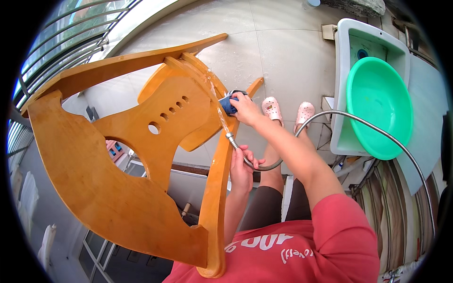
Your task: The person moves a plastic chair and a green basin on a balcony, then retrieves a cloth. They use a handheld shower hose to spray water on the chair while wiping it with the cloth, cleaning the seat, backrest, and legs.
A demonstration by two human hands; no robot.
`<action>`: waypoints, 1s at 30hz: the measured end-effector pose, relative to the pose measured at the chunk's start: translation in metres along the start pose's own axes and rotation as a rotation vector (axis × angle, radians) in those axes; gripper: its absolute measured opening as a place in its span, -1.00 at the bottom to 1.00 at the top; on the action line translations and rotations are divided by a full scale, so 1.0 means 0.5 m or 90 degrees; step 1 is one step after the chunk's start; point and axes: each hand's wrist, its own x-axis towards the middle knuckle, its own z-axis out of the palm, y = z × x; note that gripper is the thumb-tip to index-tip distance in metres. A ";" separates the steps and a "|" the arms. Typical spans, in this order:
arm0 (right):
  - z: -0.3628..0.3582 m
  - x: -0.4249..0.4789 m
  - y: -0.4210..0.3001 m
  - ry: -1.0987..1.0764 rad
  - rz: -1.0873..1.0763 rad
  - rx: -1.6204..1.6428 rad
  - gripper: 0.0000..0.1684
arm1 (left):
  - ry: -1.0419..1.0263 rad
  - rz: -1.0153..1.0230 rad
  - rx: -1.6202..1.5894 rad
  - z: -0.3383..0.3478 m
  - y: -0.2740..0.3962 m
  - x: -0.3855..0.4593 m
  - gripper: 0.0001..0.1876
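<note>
A wooden chair [127, 208] with orange-brown varnish fills the left half of the view, and a row of holes is cut through its middle panel. My left hand [243, 166] holds a flexible metal hose [357, 118] just behind its end, beside a long side rail [214, 191]. From the hose a stream of water [217, 106] shoots onto the chair's crosspiece. My right hand [245, 108] grips a dark blue cloth [228, 105] and presses it to the chair where the crosspiece meets the rail. Part of the cloth is hidden by my fingers.
At the right, a green plastic basin [380, 109] rests tilted in a white sink [339, 88]. The pale tiled floor [240, 53] looks wet. Metal window bars [78, 35] are at the upper left, and a striped curtain [385, 215] hangs under the sink.
</note>
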 end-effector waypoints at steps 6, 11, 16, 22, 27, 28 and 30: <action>-0.021 0.094 -0.041 0.042 -0.002 -0.029 -0.51 | -0.001 0.010 0.005 0.000 -0.008 0.000 -0.70; -0.087 0.311 -0.137 0.082 0.020 -0.027 -0.57 | 0.013 0.008 0.025 0.007 -0.009 0.013 -0.71; -0.049 0.274 -0.104 0.117 -0.031 -0.006 -0.49 | 0.013 0.013 0.028 0.014 -0.010 0.011 -0.72; -0.014 0.029 0.011 -0.035 0.022 -0.029 -0.47 | 0.001 -0.005 0.087 -0.005 -0.058 -0.001 -0.64; -0.026 -0.093 0.014 0.003 0.218 0.200 -0.46 | 0.022 -0.076 0.059 -0.058 -0.116 -0.027 -0.63; -0.042 -0.121 -0.006 -0.017 0.225 0.281 -0.46 | 0.021 -0.078 0.062 -0.072 -0.123 -0.034 -0.63; -0.057 -0.173 -0.043 -0.020 0.224 0.450 -0.51 | 0.020 -0.079 0.071 -0.096 -0.136 -0.043 -0.61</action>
